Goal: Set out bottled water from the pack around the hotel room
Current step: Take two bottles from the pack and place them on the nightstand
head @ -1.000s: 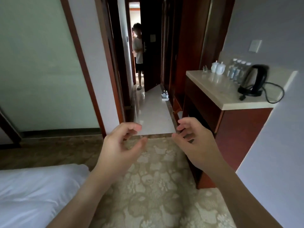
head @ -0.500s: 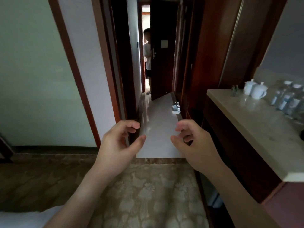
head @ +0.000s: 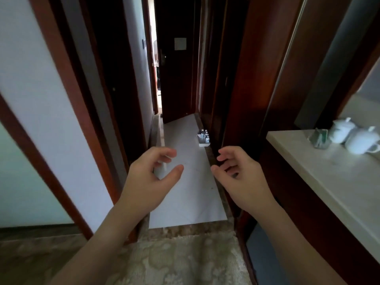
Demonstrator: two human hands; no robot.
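The pack of bottled water (head: 204,138), a small white tray with several clear bottles, stands on the white tiled hallway floor against the right wall, some way ahead. My left hand (head: 151,177) and my right hand (head: 240,177) are raised in front of me, side by side, fingers curled but apart. Neither hand holds anything, and both are well short of the pack.
A stone-topped counter (head: 320,177) runs along the right, bearing two white lidded cups (head: 351,136) and a small glass holder (head: 319,138). A dark door (head: 176,64) stands ajar at the hallway's end. Wood-trimmed walls flank the narrow passage; patterned carpet (head: 174,262) lies underfoot.
I have moved forward towards the hallway; the pack and counter are nearer, the bed, kettle and counter bottles have left view. The person at the far door is barely visible. Hands stay empty.
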